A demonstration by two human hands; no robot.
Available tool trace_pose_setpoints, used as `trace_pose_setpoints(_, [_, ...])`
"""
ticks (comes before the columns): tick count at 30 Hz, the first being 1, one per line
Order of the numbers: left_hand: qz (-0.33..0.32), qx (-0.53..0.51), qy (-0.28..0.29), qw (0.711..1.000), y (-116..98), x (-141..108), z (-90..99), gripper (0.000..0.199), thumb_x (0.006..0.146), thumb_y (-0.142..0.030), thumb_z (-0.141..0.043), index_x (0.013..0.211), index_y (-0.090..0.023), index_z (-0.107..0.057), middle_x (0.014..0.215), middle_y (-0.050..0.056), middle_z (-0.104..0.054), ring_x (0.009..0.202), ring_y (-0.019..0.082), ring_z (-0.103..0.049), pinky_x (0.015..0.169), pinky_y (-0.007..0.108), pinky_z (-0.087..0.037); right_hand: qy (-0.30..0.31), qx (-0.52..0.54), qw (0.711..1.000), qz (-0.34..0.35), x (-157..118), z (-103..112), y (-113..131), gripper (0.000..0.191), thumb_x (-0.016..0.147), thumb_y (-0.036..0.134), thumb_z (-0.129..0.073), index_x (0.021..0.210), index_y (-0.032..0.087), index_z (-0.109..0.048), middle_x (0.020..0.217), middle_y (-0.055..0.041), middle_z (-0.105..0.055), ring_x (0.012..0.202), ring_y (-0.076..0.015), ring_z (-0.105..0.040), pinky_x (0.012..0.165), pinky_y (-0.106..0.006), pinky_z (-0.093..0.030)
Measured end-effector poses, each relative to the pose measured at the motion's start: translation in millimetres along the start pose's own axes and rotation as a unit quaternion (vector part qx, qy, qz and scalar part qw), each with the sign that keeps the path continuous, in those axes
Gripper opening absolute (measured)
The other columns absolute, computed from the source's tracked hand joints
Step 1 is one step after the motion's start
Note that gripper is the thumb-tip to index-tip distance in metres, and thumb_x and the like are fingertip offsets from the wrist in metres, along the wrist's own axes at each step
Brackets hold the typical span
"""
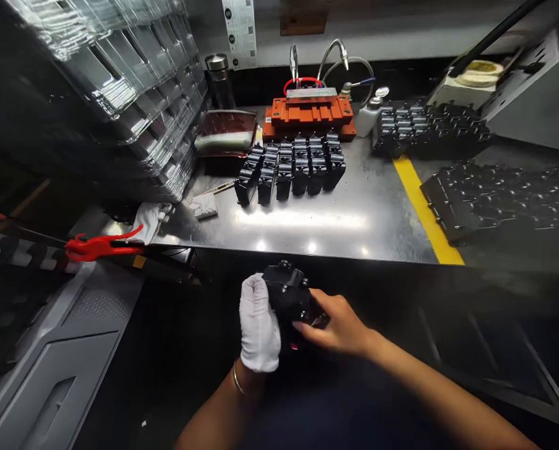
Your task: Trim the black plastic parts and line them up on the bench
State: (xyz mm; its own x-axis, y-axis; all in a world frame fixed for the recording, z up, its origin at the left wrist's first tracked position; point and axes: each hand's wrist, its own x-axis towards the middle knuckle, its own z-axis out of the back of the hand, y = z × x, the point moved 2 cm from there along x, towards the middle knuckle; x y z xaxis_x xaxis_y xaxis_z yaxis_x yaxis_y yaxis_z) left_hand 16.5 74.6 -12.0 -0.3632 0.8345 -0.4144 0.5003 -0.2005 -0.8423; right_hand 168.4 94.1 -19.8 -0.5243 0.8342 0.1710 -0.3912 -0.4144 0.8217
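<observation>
Just in front of the table edge, a black block-shaped plastic part (286,294) with small knobs on top is held between both hands. My left hand (259,325), in a white glove, wraps its left side with the fingers closed. My bare right hand (338,322) grips the lower right side, thumb and fingers bent around it. The part's underside is hidden. Beyond them on the metal table, similar black parts (300,165) stand in several rows before an orange fixture (310,115) with a metal plate on top.
Clear plastic trays (133,94) are stacked high at the left. A red air gun (101,245) hangs at the table's left edge. Right of the yellow tape (422,206) lie more black parts (504,194). A white dispenser bottle (369,115) stands beside the fixture. A grey bin (68,369) is lower left.
</observation>
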Motion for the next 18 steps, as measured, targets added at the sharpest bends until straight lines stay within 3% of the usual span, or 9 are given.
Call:
trace_pose_setpoints(2, [0.002,-0.035,0.063,0.997,-1.7,-2.1,-9.6,0.042,0.076,-0.050,-0.069,0.104,-0.022,-0.057,0.101,0.005,-0.066,0.095,0.018,-0.064,0.087,0.033,-0.051,-0.057,0.013,0.994,-0.090,9.7,32.1,-8.5,0.035,0.080,0.047,-0.064,0.100,0.018,-0.062,0.081,-0.0039,-0.070,0.065,-0.0170,-0.066,0.056,-0.025,-0.052])
trace_pose_setpoints(3, [0.009,-0.043,0.091,0.995,-1.1,-2.2,-11.2,0.045,0.073,-0.045,-0.074,0.107,-0.021,-0.057,0.103,0.005,-0.065,0.097,0.019,-0.064,0.089,0.034,-0.051,-0.117,-0.005,0.984,-0.132,16.9,55.9,-13.8,0.035,0.079,0.049,-0.064,0.095,0.018,-0.064,0.080,-0.0045,-0.070,0.068,-0.0193,-0.066,0.057,-0.027,-0.052])
trace_pose_setpoints(6, [0.057,-0.003,0.125,0.991,6.0,1.6,-2.3,0.044,0.073,-0.039,-0.077,0.108,-0.018,-0.059,0.100,0.005,-0.065,0.091,0.017,-0.065,0.090,0.034,-0.051,-0.277,-0.129,0.920,-0.245,49.3,137.1,-33.4,0.039,0.077,0.051,-0.063,0.094,0.016,-0.066,0.083,-0.0078,-0.070,0.075,-0.0245,-0.065,0.063,-0.033,-0.051])
trace_pose_setpoints(7, [0.073,0.019,0.122,0.990,8.9,3.3,3.8,0.043,0.075,-0.040,-0.075,0.108,-0.017,-0.060,0.099,0.006,-0.065,0.088,0.016,-0.065,0.089,0.034,-0.051,-0.298,-0.172,0.897,-0.277,63.8,161.1,-41.3,0.041,0.077,0.049,-0.064,0.099,0.014,-0.067,0.087,-0.0093,-0.070,0.080,-0.0258,-0.065,0.068,-0.033,-0.051])
trace_pose_setpoints(9, [0.093,0.047,0.105,0.989,13.6,6.0,16.5,0.043,0.079,-0.042,-0.071,0.110,-0.016,-0.059,0.099,0.006,-0.065,0.087,0.016,-0.065,0.090,0.033,-0.051,-0.282,-0.245,0.865,-0.336,96.3,197.3,-59.1,0.050,0.076,0.044,-0.065,0.113,0.010,-0.063,0.097,-0.0132,-0.070,0.089,-0.0282,-0.064,0.075,-0.035,-0.049])
trace_pose_setpoints(12, [0.098,0.057,0.082,0.990,17.6,6.6,28.3,0.047,0.077,-0.045,-0.072,0.112,-0.016,-0.059,0.095,0.005,-0.066,0.087,0.015,-0.066,0.090,0.031,-0.051,-0.219,-0.280,0.866,-0.353,145.8,218.3,-83.3,0.064,0.074,0.039,-0.068,0.128,0.008,-0.055,0.111,-0.0167,-0.067,0.096,-0.0276,-0.063,0.077,-0.032,-0.047])
trace_pose_setpoints(15, [0.094,0.051,0.043,0.993,21.5,6.1,29.3,0.053,0.067,-0.048,-0.079,0.105,-0.015,-0.062,0.085,0.004,-0.068,0.078,0.015,-0.067,0.081,0.029,-0.054,-0.220,-0.282,0.868,-0.343,184.1,213.1,-95.3,0.051,0.079,0.039,-0.063,0.119,0.008,-0.062,0.112,-0.0173,-0.068,0.100,-0.0274,-0.063,0.079,-0.031,-0.046])
trace_pose_setpoints(18, [0.082,0.043,0.016,0.996,27.6,8.6,25.8,0.058,0.056,-0.048,-0.085,0.097,-0.013,-0.064,0.078,0.004,-0.069,0.067,0.015,-0.066,0.070,0.028,-0.056,-0.217,-0.280,0.879,-0.318,201.1,202.1,-92.9,0.045,0.085,0.046,-0.056,0.114,0.012,-0.066,0.110,-0.0130,-0.070,0.100,-0.0238,-0.063,0.079,-0.028,-0.045])
